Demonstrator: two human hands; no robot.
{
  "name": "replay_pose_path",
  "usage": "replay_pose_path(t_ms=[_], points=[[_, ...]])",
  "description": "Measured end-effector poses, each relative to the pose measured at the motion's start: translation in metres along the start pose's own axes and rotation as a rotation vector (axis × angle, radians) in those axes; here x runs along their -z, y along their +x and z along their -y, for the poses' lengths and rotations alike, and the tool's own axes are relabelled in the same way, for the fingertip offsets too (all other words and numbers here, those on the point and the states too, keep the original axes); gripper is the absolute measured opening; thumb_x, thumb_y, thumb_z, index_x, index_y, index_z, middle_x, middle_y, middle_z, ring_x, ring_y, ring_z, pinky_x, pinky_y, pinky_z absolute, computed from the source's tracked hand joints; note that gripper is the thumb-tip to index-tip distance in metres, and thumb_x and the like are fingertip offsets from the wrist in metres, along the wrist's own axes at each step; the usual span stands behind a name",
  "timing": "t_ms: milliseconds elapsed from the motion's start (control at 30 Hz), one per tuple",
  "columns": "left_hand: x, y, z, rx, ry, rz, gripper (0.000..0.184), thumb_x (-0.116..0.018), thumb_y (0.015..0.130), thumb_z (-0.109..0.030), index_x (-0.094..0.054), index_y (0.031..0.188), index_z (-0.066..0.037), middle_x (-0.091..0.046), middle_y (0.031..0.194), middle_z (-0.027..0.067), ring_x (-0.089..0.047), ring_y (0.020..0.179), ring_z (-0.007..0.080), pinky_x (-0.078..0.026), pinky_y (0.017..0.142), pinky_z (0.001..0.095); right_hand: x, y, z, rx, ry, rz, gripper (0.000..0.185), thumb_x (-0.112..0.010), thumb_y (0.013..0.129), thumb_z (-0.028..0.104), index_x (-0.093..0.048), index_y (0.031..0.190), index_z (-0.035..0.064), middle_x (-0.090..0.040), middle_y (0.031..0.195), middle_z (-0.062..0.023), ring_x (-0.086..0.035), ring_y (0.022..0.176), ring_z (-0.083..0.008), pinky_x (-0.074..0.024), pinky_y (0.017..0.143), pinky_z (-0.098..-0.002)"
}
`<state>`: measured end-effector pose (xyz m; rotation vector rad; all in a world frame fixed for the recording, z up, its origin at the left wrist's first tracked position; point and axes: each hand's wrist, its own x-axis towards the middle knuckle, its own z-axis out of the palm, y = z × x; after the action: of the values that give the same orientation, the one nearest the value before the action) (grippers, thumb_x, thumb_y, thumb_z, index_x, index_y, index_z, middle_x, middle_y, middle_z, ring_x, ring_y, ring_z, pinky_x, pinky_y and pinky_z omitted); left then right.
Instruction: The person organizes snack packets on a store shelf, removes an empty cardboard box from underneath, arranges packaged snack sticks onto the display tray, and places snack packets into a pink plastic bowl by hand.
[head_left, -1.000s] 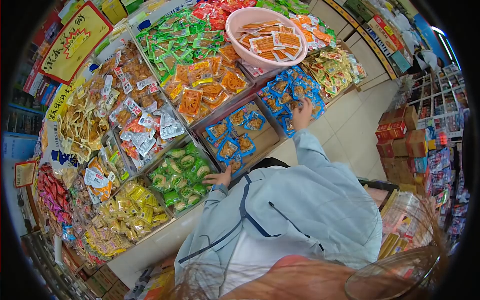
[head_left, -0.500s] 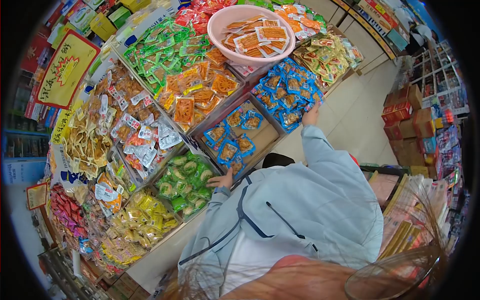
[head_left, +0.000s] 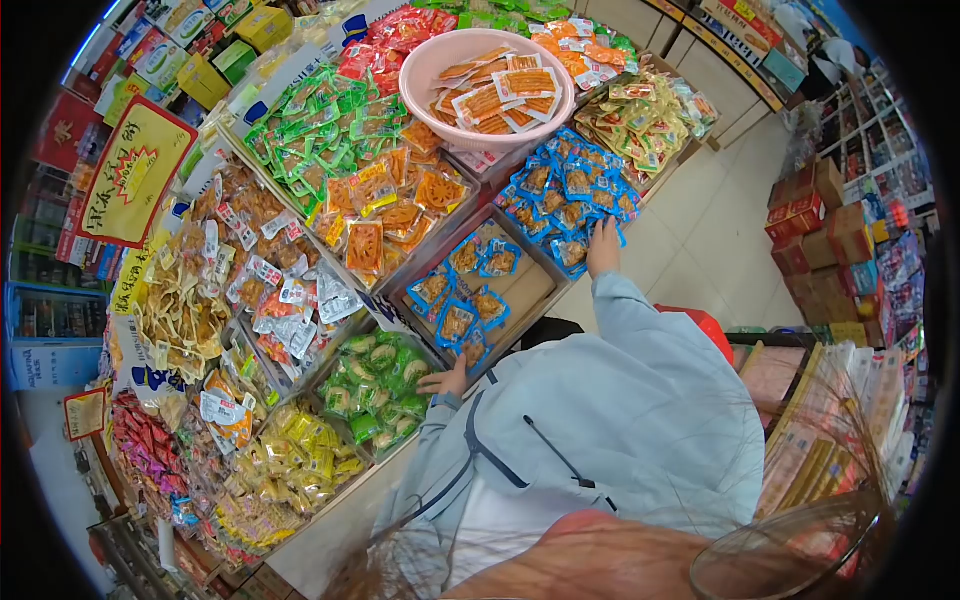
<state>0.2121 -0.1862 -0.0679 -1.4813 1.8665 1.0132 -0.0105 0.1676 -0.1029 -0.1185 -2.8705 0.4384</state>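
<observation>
My right hand [head_left: 604,248] reaches to the near edge of a heap of blue snack packets [head_left: 566,190], its fingers stretched out against the nearest ones. My left hand [head_left: 446,380] rests at the rim between two bins, with fingers apart and nothing held. On one side of it is a clear bin of green-wrapped snacks [head_left: 372,376]. On the other, a partly filled bin [head_left: 520,290] has several loose blue packets [head_left: 458,320] on its cardboard-coloured bottom.
A pink basin [head_left: 418,98] of orange snack packets stands on the display. Orange packets [head_left: 402,215], green packets [head_left: 312,130] and yellow packets [head_left: 300,445] fill other bins. Stacked cardboard boxes [head_left: 800,215] stand across the tiled floor [head_left: 715,215]. A red object [head_left: 700,330] is beside my sleeve.
My right hand has shifted from the right edge of the blue heap to its near edge, closer to me. My left hand stays by the bin rim. The view has tilted slightly.
</observation>
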Motion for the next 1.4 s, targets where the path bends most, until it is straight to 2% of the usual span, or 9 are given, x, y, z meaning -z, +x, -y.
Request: replay_pose_path(t_ms=[100, 300, 500, 700, 800, 900, 1100, 1200, 1400], points=[[0.001, 0.002, 0.001, 0.01, 0.007, -0.01, 0.144, -0.06, 0.057, -0.08, 0.021, 0.136, 0.01, 0.026, 0.142, 0.0323, -0.002, 0.134, 0.0531, -0.015, 0.109, 0.0531, 0.006, 0.007, 0.006, -0.096, 0.076, -0.006, 0.047, -0.048, 0.086, 0.002, -0.035, 0.13, -0.0074, -0.016, 0.145, -0.0309, -0.032, 0.129, -0.0432, -0.0291, 0.108, -0.0422], [0.002, -0.014, -0.01, 0.026, -0.017, -0.042, 0.143, -0.059, 0.058, -0.081, 0.02, 0.137, 0.009, 0.025, 0.144, 0.0302, -0.001, 0.134, 0.0528, -0.013, 0.109, 0.054, 0.016, 0.023, -0.015, 0.107, 0.18, -0.008, 0.032, -0.045, 0.085, -0.001, -0.045, 0.117, 0.0008, -0.02, 0.143, -0.0302, -0.038, 0.122, -0.047, -0.0357, 0.102, -0.0456], [0.001, -0.012, -0.008, 0.033, 0.025, -0.046, 0.14, -0.056, 0.06, -0.081, 0.019, 0.138, 0.007, 0.022, 0.145, 0.0306, 0.001, 0.134, 0.0532, -0.01, 0.108, 0.0578, 0.023, 0.028, -0.015, 0.052, 0.096, 0.167, 0.029, -0.045, 0.089, 0.01, -0.046, 0.117, 0.0025, -0.028, 0.139, -0.027, -0.043, 0.114, -0.047, -0.0375, 0.098, -0.0455], [0.003, -0.012, -0.007, 0.015, 0.035, -0.045, 0.139, -0.056, 0.06, -0.081, 0.018, 0.138, 0.007, 0.019, 0.145, 0.0309, 0.001, 0.134, 0.0535, -0.011, 0.108, 0.0568, 0.048, 0.02, 0.012, -0.255, 0.503, -0.008, 0.035, -0.05, 0.09, 0.02, -0.043, 0.121, 0.004, -0.036, 0.133, -0.0248, -0.041, 0.119, -0.0394, -0.0372, 0.099, -0.0412], [-0.006, -0.006, -0.003, -0.015, -0.026, -0.105, 0.139, -0.056, 0.06, -0.081, 0.017, 0.139, 0.008, 0.018, 0.146, 0.0311, 0.001, 0.134, 0.0535, -0.011, 0.108, 0.0567, 0.043, 0.004, 0.01, -0.038, -0.284, -0.206, 0.046, -0.059, 0.085, 0.024, -0.043, 0.123, 0.0021, -0.044, 0.126, -0.0206, -0.045, 0.115, -0.0329, -0.0392, 0.095, -0.0407], [-0.009, -0.007, -0.002, -0.025, -0.009, -0.13, 0.139, -0.056, 0.06, -0.081, 0.016, 0.139, 0.008, 0.018, 0.145, 0.0317, 0.001, 0.134, 0.0534, -0.011, 0.108, 0.0567, 0.06, 0.009, 0.022, -0.259, -0.151, 0.026, 0.055, -0.065, 0.08, 0.026, -0.043, 0.124, 0.0018, -0.051, 0.115, -0.0153, -0.05, 0.108, -0.0288, -0.0407, 0.091, -0.0405], [-0.017, 0.008, 0.006, -0.055, -0.006, -0.178, 0.138, -0.055, 0.062, -0.081, 0.016, 0.138, 0.009, 0.018, 0.144, 0.0334, 0.003, 0.134, 0.0537, -0.008, 0.108, 0.0564, 0.017, 0.013, -0.006, -0.091, -0.192, -0.113, 0.053, -0.064, 0.08, 0.025, -0.043, 0.125, 0.0038, -0.054, 0.105, -0.0107, -0.054, 0.101, -0.0283, -0.0408, 0.088, -0.0418], [-0.016, 0.012, 0.01, -0.09, -0.009, -0.119, 0.138, -0.057, 0.062, -0.079, 0.018, 0.138, 0.009, 0.019, 0.144, 0.0336, 0.004, 0.134, 0.0538, -0.007, 0.108, 0.057, 0.008, 0.024, -0.015, -0.127, -0.277, 0.042, 0.051, -0.061, 0.083, 0.023, -0.042, 0.125, 0.0032, -0.054, 0.113, -0.0116, -0.052, 0.108, -0.0294, -0.0378, 0.093, -0.045], [-0.011, -0.004, 0.006, -0.067, -0.028, -0.101, 0.137, -0.061, 0.062, -0.075, 0.018, 0.138, 0.007, 0.02, 0.144, 0.0332, 0.005, 0.132, 0.056, -0.008, 0.107, 0.0602, 0.02, 0.028, -0.021, -0.275, 0.099, 0.218, 0.05, -0.058, 0.085, 0.024, -0.04, 0.129, 0.0066, -0.046, 0.132, -0.0151, -0.041, 0.124, -0.0333, -0.0272, 0.1, -0.0601]])
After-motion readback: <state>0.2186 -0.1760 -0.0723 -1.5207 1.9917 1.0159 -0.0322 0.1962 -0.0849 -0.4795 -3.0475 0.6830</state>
